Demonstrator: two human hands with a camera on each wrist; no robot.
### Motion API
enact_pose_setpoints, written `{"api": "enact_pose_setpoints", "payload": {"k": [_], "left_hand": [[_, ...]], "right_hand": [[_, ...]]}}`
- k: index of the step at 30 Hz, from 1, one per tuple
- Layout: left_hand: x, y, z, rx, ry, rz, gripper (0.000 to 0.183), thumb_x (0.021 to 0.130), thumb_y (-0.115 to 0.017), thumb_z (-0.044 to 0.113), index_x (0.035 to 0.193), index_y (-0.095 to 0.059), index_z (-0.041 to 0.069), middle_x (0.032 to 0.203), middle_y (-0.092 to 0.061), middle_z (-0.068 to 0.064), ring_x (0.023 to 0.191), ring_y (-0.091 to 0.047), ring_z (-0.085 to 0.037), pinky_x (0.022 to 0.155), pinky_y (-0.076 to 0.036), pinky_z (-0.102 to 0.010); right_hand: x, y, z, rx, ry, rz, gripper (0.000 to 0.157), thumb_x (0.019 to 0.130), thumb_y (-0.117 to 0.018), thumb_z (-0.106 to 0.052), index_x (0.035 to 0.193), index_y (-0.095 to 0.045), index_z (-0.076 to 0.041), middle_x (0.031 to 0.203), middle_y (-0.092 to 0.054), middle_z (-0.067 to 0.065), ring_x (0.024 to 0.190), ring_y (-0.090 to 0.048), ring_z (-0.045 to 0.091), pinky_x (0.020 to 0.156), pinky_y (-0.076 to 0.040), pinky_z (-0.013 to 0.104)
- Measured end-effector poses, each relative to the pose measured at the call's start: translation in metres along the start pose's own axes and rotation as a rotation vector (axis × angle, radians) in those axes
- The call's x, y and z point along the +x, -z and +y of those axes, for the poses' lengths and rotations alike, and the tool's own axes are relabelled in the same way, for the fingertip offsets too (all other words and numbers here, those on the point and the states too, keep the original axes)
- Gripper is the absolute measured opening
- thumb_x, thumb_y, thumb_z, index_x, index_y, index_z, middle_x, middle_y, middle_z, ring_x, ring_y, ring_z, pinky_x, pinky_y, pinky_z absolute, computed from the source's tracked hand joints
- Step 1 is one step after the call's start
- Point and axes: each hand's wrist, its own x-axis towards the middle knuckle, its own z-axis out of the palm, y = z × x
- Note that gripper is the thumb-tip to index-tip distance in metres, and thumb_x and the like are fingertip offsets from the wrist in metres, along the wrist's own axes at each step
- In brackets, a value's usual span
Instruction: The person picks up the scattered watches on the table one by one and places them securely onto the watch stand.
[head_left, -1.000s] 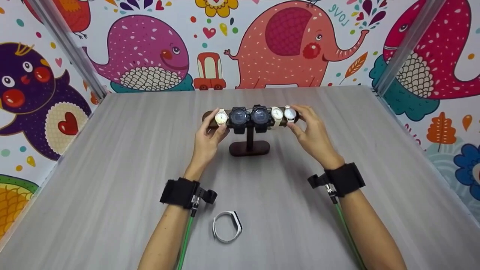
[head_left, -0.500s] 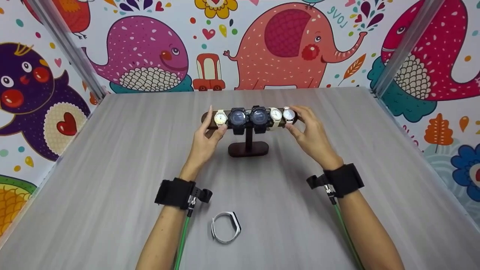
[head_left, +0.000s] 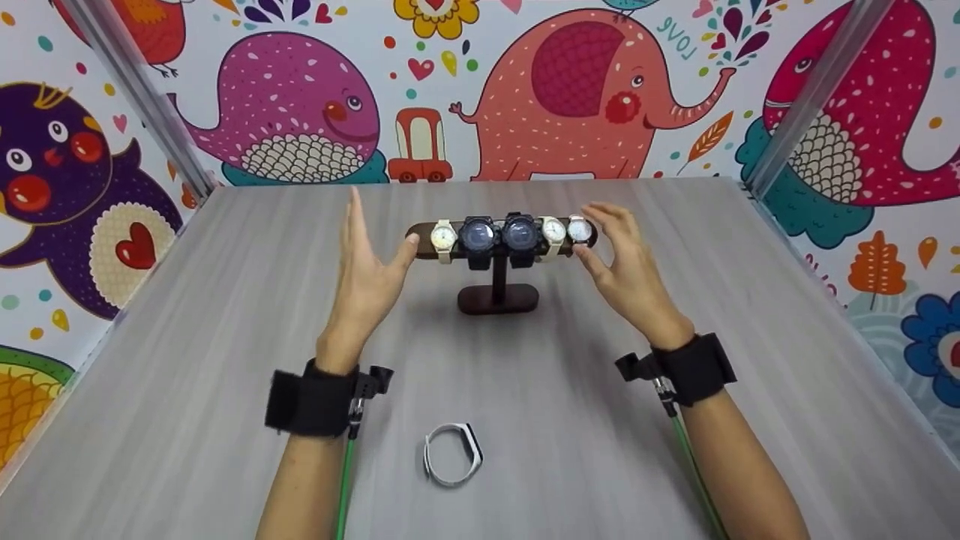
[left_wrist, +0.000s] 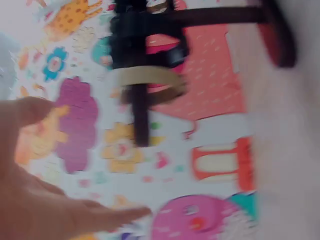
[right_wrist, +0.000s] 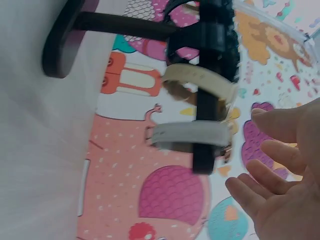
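A dark wooden watch stand [head_left: 498, 299] stands upright on the table in the head view. Its bar carries a cream watch [head_left: 443, 236] at the left, two black watches [head_left: 478, 235] in the middle, then another cream watch [head_left: 553, 231] and a white-strapped watch [head_left: 579, 230] at the right. My left hand [head_left: 366, 276] is left of the bar, fingers straight and thumb spread, holding nothing. Around the bar's right end my right hand [head_left: 631, 276] lies with fingers loosely bent; the right wrist view shows a gap between this hand [right_wrist: 285, 175] and the white strap [right_wrist: 187, 134].
A white fitness band [head_left: 474, 444] stands on its edge on the grey table [head_left: 562, 450], near the front. Black cuffs with small cameras and green cables sit on both wrists. A cartoon-printed wall [head_left: 570, 67] closes off the back and sides.
My left hand has come away from the left end of the bar, moving left, and its fingers have straightened. The right hand's fingers have spread slightly. The watches and the stand look unmoved.
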Motion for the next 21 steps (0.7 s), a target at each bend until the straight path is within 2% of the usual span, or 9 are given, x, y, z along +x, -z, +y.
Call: {"api": "enact_pose_setpoints", "payload": {"k": [4, 6, 9, 16, 21], "left_hand": [[-0.021, 0.008, 0.024, 0.149, -0.001, -0.031, 0.076, 0.101, -0.058, 0.033, 0.161, -0.016, 0.016, 0.168, -0.010, -0.015, 0.154, -0.021, -0.034, 0.125, -0.026, -0.056], [-0.029, 0.007, 0.031, 0.208, -0.027, -0.089, 0.070, 0.101, -0.058, 0.033, 0.159, -0.024, 0.013, 0.165, -0.017, -0.015, 0.150, -0.030, -0.034, 0.123, -0.031, -0.052], [-0.037, 0.001, 0.038, 0.269, -0.081, -0.200, 0.066, 0.100, -0.060, 0.033, 0.156, -0.031, 0.011, 0.163, -0.022, -0.015, 0.147, -0.036, -0.033, 0.120, -0.037, -0.050], [-0.058, -0.007, 0.038, 0.381, -0.194, -0.443, 0.060, 0.100, -0.062, 0.034, 0.150, -0.042, 0.010, 0.160, -0.029, -0.016, 0.144, -0.041, -0.034, 0.117, -0.041, -0.052], [-0.076, -0.016, 0.029, 0.449, -0.318, -0.510, 0.059, 0.095, -0.069, 0.031, 0.144, -0.049, 0.004, 0.153, -0.040, -0.023, 0.140, -0.044, -0.038, 0.115, -0.043, -0.053]], "right_hand": [[-0.005, -0.002, -0.017, -0.019, 0.064, -0.014, 0.053, 0.092, -0.070, -0.005, 0.141, -0.052, 0.001, 0.144, -0.047, 0.023, 0.134, -0.048, 0.037, 0.114, -0.042, 0.052], [-0.007, -0.004, -0.025, -0.028, 0.104, -0.034, 0.054, 0.092, -0.071, -0.006, 0.141, -0.051, 0.001, 0.144, -0.047, 0.023, 0.133, -0.049, 0.036, 0.111, -0.045, 0.050], [-0.011, -0.005, -0.036, -0.043, 0.160, -0.078, 0.056, 0.091, -0.072, -0.008, 0.142, -0.050, 0.002, 0.144, -0.047, 0.023, 0.131, -0.051, 0.034, 0.107, -0.049, 0.046], [-0.025, -0.012, -0.060, -0.080, 0.244, -0.211, 0.065, 0.088, -0.076, -0.013, 0.144, -0.047, 0.003, 0.145, -0.045, 0.023, 0.135, -0.050, 0.034, 0.113, -0.047, 0.044], [-0.036, -0.017, -0.072, -0.088, 0.237, -0.361, 0.074, 0.086, -0.078, -0.017, 0.148, -0.042, 0.000, 0.149, -0.042, 0.021, 0.139, -0.047, 0.034, 0.113, -0.047, 0.041]]}}
